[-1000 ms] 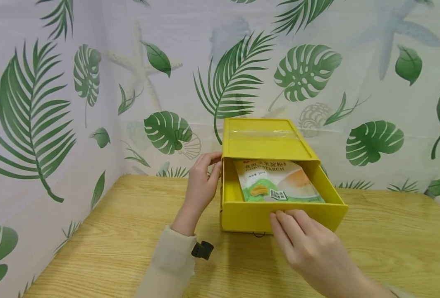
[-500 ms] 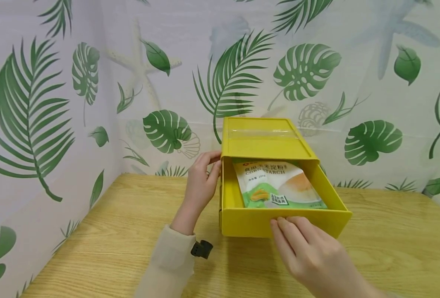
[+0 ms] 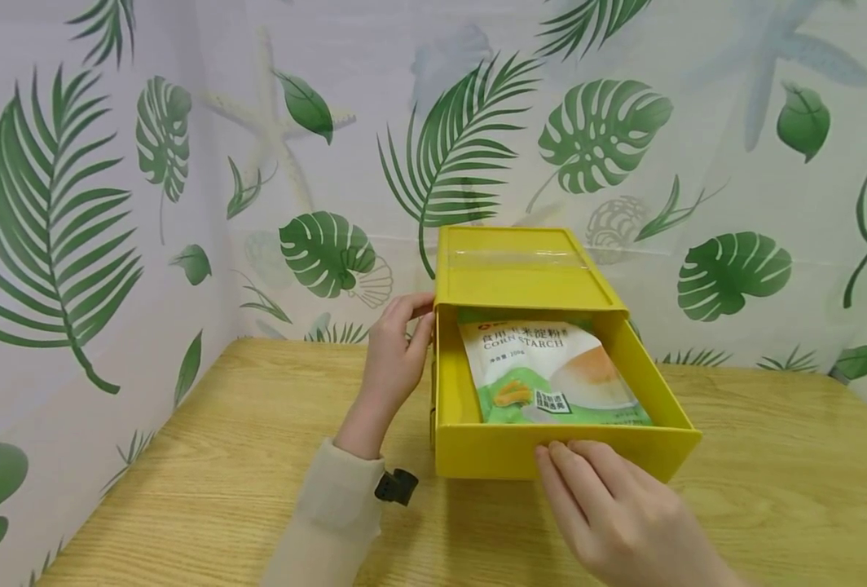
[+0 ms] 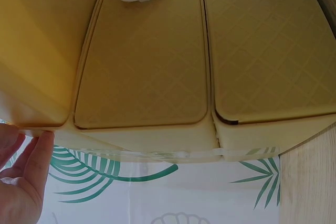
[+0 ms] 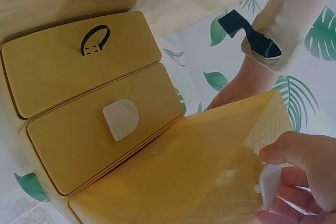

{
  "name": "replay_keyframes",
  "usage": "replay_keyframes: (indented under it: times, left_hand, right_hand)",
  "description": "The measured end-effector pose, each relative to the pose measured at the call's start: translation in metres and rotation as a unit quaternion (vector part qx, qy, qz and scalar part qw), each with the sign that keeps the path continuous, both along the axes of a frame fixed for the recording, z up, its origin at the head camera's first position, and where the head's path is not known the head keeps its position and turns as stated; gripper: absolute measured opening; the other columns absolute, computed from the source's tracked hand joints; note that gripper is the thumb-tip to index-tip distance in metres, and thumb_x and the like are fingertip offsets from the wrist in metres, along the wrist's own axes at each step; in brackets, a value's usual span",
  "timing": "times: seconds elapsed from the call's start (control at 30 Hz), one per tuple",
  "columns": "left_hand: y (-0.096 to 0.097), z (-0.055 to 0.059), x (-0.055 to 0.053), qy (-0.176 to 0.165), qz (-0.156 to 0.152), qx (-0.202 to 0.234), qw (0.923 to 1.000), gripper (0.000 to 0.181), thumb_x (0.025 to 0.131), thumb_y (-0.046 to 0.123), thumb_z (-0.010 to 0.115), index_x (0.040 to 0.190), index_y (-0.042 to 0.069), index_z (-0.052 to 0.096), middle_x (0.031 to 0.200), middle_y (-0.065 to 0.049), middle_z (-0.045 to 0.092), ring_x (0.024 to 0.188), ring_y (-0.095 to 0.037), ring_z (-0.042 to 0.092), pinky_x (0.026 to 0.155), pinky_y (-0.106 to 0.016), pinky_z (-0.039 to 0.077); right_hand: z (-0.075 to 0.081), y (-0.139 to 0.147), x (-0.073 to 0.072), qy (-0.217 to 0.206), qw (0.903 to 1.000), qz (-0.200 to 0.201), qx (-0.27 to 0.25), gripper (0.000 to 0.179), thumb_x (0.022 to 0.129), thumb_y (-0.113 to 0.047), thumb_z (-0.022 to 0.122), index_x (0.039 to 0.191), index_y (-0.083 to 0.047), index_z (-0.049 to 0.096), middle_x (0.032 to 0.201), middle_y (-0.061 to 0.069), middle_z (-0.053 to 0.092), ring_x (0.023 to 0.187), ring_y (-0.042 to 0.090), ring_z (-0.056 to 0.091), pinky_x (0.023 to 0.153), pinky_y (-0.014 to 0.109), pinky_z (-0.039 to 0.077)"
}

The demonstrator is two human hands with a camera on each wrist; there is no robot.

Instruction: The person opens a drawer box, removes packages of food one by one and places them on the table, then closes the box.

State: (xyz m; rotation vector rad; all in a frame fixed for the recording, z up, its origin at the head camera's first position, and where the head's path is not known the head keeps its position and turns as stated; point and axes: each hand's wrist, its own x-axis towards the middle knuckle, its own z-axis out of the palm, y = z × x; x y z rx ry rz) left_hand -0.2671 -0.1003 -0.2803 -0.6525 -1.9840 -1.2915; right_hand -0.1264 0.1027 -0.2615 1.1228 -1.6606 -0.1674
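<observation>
A yellow tabletop drawer unit stands on the table, its top drawer pulled well out. Inside that drawer lies a white and green packet of corn starch, its back end under the unit's top. My right hand is at the drawer's front; in the right wrist view its thumb and fingers pinch the white pull tab. My left hand rests with its fingertips against the unit's left side. The left wrist view shows those fingers touching the edge beside the pulled-out drawer.
Below are two shut drawers, a middle one with a white tab and a bottom one with a black loop. A black strap hangs at my left sleeve. A leaf-patterned cloth stands behind the table.
My right hand has drawn the top drawer further out toward me, and more of the corn starch packet shows. My left hand has stayed at the unit's side.
</observation>
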Motion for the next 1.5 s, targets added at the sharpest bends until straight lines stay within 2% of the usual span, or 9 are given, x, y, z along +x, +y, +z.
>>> replay_keyframes:
  times: [0.47,0.73,0.97,1.23,1.5]
  left_hand:
    - [0.0,0.001,0.0,-0.003,-0.004,0.002,1.0,0.02,0.089,0.001,0.049,0.107,-0.007,0.056,0.1,-0.017,0.056,0.092,-0.025,0.055,0.062,-0.028,0.052]
    - [0.001,0.0,-0.001,-0.007,-0.007,0.005,0.9999,0.021,0.089,0.001,0.049,0.107,-0.007,0.056,0.1,-0.016,0.056,0.092,-0.023,0.055,0.062,-0.024,0.052]
    - [0.001,0.0,0.0,-0.007,-0.006,0.008,0.9999,0.02,0.089,0.0,0.049,0.106,-0.006,0.056,0.1,-0.016,0.056,0.091,-0.024,0.055,0.06,-0.024,0.051]
    - [0.001,0.0,0.0,-0.008,-0.004,0.004,1.0,0.021,0.089,0.001,0.049,0.107,-0.006,0.056,0.1,-0.016,0.056,0.091,-0.023,0.055,0.06,-0.022,0.051]
    - [0.001,-0.001,0.0,-0.006,-0.007,0.006,0.9999,0.021,0.089,0.001,0.049,0.107,-0.006,0.056,0.1,-0.016,0.056,0.089,-0.024,0.056,0.059,-0.023,0.051]
  right_hand:
    - [0.004,-0.002,0.007,-0.007,1.0,0.001,-0.003,0.033,0.092,0.007,0.032,0.081,0.009,0.063,0.079,0.02,0.058,0.064,0.027,0.055,0.05,0.034,0.051]
    - [0.004,0.0,0.012,-0.034,0.9994,-0.01,0.004,0.036,0.093,0.006,0.029,0.084,0.008,0.064,0.083,0.02,0.059,0.068,0.028,0.056,0.052,0.036,0.051]
    - [0.0,0.001,0.022,-0.091,0.9948,-0.041,0.02,0.041,0.096,-0.001,0.025,0.09,0.006,0.065,0.087,0.018,0.06,0.073,0.028,0.057,0.056,0.036,0.052]
    - [-0.001,0.001,0.026,-0.126,0.9908,-0.048,0.014,0.041,0.096,-0.003,0.024,0.094,0.007,0.064,0.088,0.018,0.06,0.075,0.029,0.056,0.057,0.038,0.052]
    - [-0.002,-0.001,0.027,-0.126,0.9908,-0.049,0.004,0.041,0.096,-0.003,0.025,0.093,0.006,0.064,0.088,0.018,0.06,0.075,0.029,0.056,0.057,0.038,0.052]
